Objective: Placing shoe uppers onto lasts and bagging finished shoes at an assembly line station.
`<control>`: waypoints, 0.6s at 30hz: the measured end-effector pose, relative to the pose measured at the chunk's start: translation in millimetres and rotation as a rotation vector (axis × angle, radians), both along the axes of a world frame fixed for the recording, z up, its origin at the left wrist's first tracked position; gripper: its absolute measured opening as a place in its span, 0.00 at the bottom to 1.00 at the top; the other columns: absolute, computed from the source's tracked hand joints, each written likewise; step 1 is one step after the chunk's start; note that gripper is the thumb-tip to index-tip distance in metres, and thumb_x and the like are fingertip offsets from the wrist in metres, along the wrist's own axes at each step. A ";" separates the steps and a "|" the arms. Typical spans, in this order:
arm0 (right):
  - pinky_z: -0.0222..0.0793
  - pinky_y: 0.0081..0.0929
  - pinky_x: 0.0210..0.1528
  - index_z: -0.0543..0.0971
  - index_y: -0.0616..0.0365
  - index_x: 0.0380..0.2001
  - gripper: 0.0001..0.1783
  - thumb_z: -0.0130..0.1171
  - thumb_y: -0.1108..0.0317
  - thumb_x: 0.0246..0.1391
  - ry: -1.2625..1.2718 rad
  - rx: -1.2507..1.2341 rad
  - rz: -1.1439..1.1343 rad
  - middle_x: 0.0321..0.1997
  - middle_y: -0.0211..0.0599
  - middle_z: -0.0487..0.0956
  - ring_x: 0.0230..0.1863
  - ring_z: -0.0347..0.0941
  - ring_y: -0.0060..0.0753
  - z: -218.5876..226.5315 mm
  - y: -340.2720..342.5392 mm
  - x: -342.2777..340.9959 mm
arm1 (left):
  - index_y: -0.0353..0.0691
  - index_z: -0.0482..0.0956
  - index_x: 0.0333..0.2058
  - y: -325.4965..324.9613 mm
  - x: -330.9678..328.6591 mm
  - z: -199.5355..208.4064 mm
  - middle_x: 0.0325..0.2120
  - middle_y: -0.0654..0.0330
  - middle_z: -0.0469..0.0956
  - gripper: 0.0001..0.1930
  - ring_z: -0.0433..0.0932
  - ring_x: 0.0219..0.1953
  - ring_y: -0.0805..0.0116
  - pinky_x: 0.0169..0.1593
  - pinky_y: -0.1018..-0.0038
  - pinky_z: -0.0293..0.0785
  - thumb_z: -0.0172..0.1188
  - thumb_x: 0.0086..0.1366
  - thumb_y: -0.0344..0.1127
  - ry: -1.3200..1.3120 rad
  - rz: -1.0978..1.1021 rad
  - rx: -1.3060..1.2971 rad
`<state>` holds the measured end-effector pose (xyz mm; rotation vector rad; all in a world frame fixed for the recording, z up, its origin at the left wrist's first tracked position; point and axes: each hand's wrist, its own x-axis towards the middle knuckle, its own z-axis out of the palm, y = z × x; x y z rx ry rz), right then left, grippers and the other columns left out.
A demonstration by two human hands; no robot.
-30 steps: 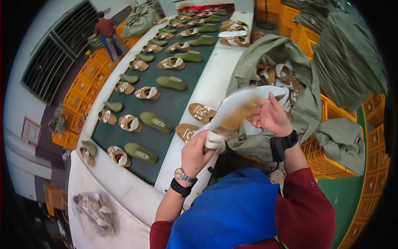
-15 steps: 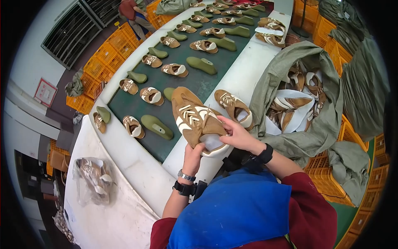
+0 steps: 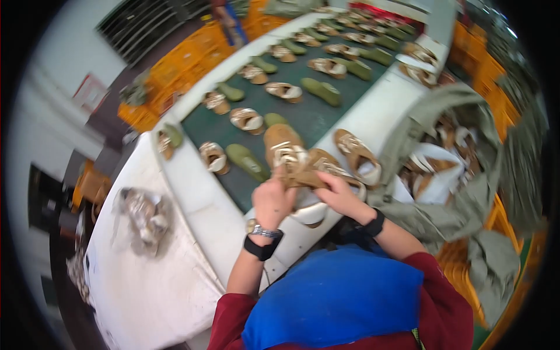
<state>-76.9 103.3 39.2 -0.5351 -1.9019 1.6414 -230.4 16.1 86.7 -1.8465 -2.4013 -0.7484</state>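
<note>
- Left hand (image 3: 272, 203) and right hand (image 3: 343, 196) come close together near the centre of the frame, both closed on a brown-and-white shoe (image 3: 286, 150), its toe toward the green belt (image 3: 318, 121), its heel toward the blue garment (image 3: 332, 297).
- Half a second earlier, the left hand cups the heel; now it grips nearer the laces, while the right fingers pinch a brown flap (image 3: 309, 178), apparently the tongue; blur hides the exact hold.
- The shift puts both hands at the shoe's mouth, suggesting the work is now at the opening; something pale shows inside.
- Just right of it, a second shoe (image 3: 322, 160) lies partly behind the right hand, and a third shoe (image 3: 354, 149) rests on the white ledge (image 3: 385, 105).
- At frame right, a grey-green sack (image 3: 420, 213) stands open, holding more shoes (image 3: 430, 169).
</note>
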 end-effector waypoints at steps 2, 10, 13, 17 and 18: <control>0.65 0.23 0.45 0.67 0.66 0.50 0.25 0.44 0.75 0.45 -0.074 0.140 -0.141 0.41 0.37 0.74 0.41 0.69 0.24 -13.1 7.3 4.1 | 0.37 0.65 0.51 -13.9 -5.7 4.6 0.36 0.45 0.75 0.32 0.76 0.39 0.51 0.41 0.64 0.72 0.62 0.49 0.45 -0.177 -0.145 0.112; 0.63 0.18 0.44 0.70 0.63 0.47 0.26 0.44 0.81 0.39 -0.277 -0.191 0.269 0.40 0.29 0.74 0.41 0.68 0.20 -46.3 -9.1 1.4 | 0.35 0.60 0.54 -188.1 -236.5 -62.7 0.49 0.43 0.67 0.34 0.65 0.52 0.49 0.54 0.64 0.62 0.62 0.51 0.42 -0.013 0.504 0.194; 0.64 0.23 0.47 0.71 0.63 0.47 0.26 0.47 0.79 0.38 -0.532 -0.036 0.406 0.42 0.33 0.75 0.45 0.70 0.26 -71.9 -7.9 -4.4 | 0.34 0.56 0.56 -271.6 -325.2 -52.7 0.44 0.41 0.69 0.38 0.67 0.48 0.46 0.52 0.61 0.63 0.62 0.47 0.39 0.112 0.857 0.196; 0.67 0.36 0.46 0.72 0.56 0.46 0.27 0.51 0.74 0.36 -0.921 0.608 0.367 0.39 0.50 0.76 0.44 0.71 0.50 -77.5 -16.2 -19.6 | 0.29 0.46 0.58 -345.2 -398.2 -22.2 0.46 0.37 0.66 0.48 0.64 0.51 0.44 0.54 0.62 0.60 0.64 0.43 0.43 -0.130 1.279 0.240; 0.67 0.36 0.46 0.72 0.56 0.46 0.27 0.52 0.72 0.35 -0.933 0.631 0.407 0.39 0.50 0.76 0.43 0.71 0.50 -73.7 -16.8 -22.8 | 0.29 0.46 0.58 -362.0 -417.6 -19.9 0.46 0.37 0.66 0.48 0.64 0.51 0.44 0.54 0.62 0.60 0.64 0.43 0.43 -0.129 1.278 0.255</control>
